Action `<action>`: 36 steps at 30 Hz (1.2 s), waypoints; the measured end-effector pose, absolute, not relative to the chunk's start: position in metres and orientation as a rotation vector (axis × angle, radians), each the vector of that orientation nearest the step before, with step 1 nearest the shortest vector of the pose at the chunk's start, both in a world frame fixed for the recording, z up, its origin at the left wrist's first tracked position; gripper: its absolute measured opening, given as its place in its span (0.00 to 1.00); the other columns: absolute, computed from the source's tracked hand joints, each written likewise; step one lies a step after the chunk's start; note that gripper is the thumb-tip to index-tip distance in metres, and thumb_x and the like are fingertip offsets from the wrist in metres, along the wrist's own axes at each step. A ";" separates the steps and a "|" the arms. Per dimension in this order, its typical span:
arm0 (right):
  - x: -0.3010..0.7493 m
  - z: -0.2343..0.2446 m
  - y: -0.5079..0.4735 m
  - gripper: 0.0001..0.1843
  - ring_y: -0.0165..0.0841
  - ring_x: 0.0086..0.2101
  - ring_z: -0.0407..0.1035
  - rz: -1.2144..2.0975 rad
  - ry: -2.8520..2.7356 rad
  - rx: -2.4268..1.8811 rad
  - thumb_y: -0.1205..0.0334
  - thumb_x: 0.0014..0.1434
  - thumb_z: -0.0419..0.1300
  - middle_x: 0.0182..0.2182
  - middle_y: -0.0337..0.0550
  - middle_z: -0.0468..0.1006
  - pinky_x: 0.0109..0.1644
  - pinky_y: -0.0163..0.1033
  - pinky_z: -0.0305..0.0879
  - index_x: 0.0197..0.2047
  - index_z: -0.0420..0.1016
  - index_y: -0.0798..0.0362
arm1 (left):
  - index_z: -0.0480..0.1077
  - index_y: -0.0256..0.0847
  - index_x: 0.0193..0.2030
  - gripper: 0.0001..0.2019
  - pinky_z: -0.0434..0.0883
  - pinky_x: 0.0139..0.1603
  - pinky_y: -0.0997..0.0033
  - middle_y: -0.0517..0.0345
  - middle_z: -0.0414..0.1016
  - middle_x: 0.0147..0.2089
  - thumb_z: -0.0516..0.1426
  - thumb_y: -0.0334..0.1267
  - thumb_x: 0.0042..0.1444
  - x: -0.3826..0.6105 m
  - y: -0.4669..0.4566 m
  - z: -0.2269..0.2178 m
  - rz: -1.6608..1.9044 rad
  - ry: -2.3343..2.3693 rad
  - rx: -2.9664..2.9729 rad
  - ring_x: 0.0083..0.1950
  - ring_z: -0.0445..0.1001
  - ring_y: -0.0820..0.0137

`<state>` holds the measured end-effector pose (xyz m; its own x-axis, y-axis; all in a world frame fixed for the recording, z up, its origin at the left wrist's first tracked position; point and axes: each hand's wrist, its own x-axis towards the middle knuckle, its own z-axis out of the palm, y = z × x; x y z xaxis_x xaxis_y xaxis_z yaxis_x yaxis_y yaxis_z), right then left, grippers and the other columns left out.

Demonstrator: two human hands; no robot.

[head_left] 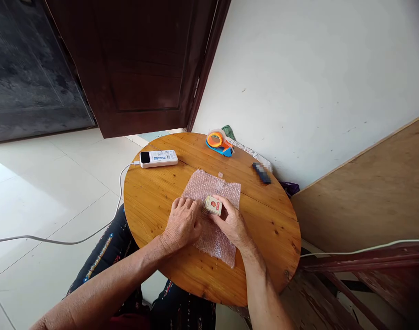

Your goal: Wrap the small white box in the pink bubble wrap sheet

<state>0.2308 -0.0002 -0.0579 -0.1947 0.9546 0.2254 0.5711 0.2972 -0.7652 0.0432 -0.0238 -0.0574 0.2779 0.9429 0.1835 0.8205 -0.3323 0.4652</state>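
Observation:
A small pale box [214, 206] with a red round mark sits above a sheet of pinkish bubble wrap [216, 243] on the round wooden table. My right hand [232, 224] grips this box from its right side, thumb and fingers around it. On the left, my left hand [184, 221] has its fingers curled down at the bubble wrap's left part, close beside the box. Its fingertips are partly hidden, but they appear to pinch the wrap.
An orange and blue tape dispenser [220, 142] stands at the table's far edge. A white device [159, 158] with a cable lies at the far left. A blurred dark object [262, 173] lies to the right, near the wall [315, 68].

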 end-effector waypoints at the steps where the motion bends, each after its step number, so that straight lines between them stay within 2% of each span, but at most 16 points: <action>1: 0.231 -0.059 0.000 0.27 0.40 0.51 0.74 0.710 -1.877 -1.362 0.67 0.52 0.61 0.51 0.45 0.79 0.59 0.48 0.67 0.57 0.71 0.47 | 0.67 0.38 0.58 0.25 0.62 0.61 0.52 0.45 0.73 0.53 0.55 0.34 0.51 0.043 -0.024 -0.057 0.617 1.621 2.270 0.54 0.68 0.54; 8: 0.234 -0.059 0.002 0.27 0.40 0.50 0.74 0.782 -1.860 -1.356 0.67 0.51 0.61 0.51 0.45 0.80 0.58 0.48 0.67 0.56 0.71 0.48 | 0.66 0.36 0.59 0.27 0.62 0.62 0.53 0.45 0.74 0.53 0.55 0.35 0.49 0.042 -0.024 -0.055 0.614 1.610 2.269 0.55 0.68 0.54; 13: 0.234 -0.060 0.004 0.27 0.40 0.47 0.75 0.791 -1.868 -1.375 0.66 0.50 0.62 0.48 0.44 0.81 0.56 0.48 0.68 0.55 0.71 0.48 | 0.68 0.38 0.57 0.25 0.63 0.61 0.53 0.45 0.75 0.53 0.56 0.35 0.49 0.042 -0.021 -0.056 0.631 1.612 2.255 0.55 0.69 0.54; 18: 0.233 -0.062 0.005 0.28 0.42 0.50 0.74 0.791 -1.844 -1.370 0.64 0.51 0.63 0.50 0.45 0.80 0.57 0.49 0.68 0.57 0.70 0.48 | 0.70 0.41 0.54 0.23 0.64 0.61 0.52 0.48 0.75 0.52 0.56 0.32 0.48 0.026 -0.027 -0.046 0.693 1.473 2.302 0.56 0.70 0.56; 21: 0.233 -0.061 0.004 0.29 0.43 0.49 0.74 0.789 -1.846 -1.394 0.62 0.51 0.64 0.49 0.45 0.80 0.57 0.50 0.68 0.58 0.69 0.48 | 0.72 0.42 0.51 0.20 0.60 0.65 0.50 0.50 0.75 0.53 0.58 0.33 0.48 0.008 -0.040 -0.039 0.719 1.261 2.467 0.61 0.67 0.56; 24: 0.232 -0.058 0.002 0.28 0.42 0.47 0.75 0.772 -1.860 -1.406 0.63 0.51 0.63 0.49 0.45 0.80 0.56 0.49 0.68 0.57 0.70 0.48 | 0.73 0.42 0.48 0.19 0.56 0.67 0.43 0.48 0.73 0.55 0.61 0.34 0.47 -0.002 -0.050 -0.041 0.592 1.127 2.598 0.63 0.64 0.52; 29: 0.229 -0.055 -0.002 0.29 0.41 0.48 0.74 0.786 -1.866 -1.405 0.64 0.51 0.63 0.50 0.44 0.79 0.58 0.49 0.67 0.58 0.70 0.47 | 0.73 0.41 0.37 0.08 0.54 0.68 0.42 0.51 0.74 0.53 0.58 0.28 0.49 0.002 -0.051 -0.054 0.632 1.146 2.661 0.62 0.66 0.55; 32: 0.231 -0.053 -0.003 0.30 0.44 0.54 0.71 0.837 -1.846 -1.386 0.58 0.53 0.65 0.54 0.46 0.77 0.62 0.52 0.63 0.60 0.69 0.46 | 0.71 0.41 0.33 0.06 0.60 0.65 0.48 0.53 0.77 0.48 0.56 0.26 0.52 0.009 -0.045 -0.049 0.791 1.153 2.602 0.55 0.71 0.60; 34: 0.237 -0.050 -0.002 0.32 0.45 0.59 0.67 0.941 -1.762 -1.346 0.49 0.57 0.64 0.61 0.48 0.72 0.65 0.53 0.61 0.62 0.67 0.46 | 0.71 0.40 0.32 0.05 0.67 0.57 0.57 0.53 0.78 0.44 0.55 0.27 0.53 0.015 -0.037 -0.038 0.880 1.188 2.509 0.48 0.74 0.64; 36: 0.246 -0.047 -0.001 0.35 0.46 0.62 0.64 1.061 -1.623 -1.258 0.38 0.59 0.60 0.64 0.51 0.68 0.65 0.53 0.60 0.63 0.66 0.47 | 0.71 0.40 0.32 0.06 0.68 0.53 0.60 0.54 0.79 0.40 0.54 0.28 0.54 0.023 -0.024 -0.025 0.905 1.274 2.443 0.44 0.75 0.65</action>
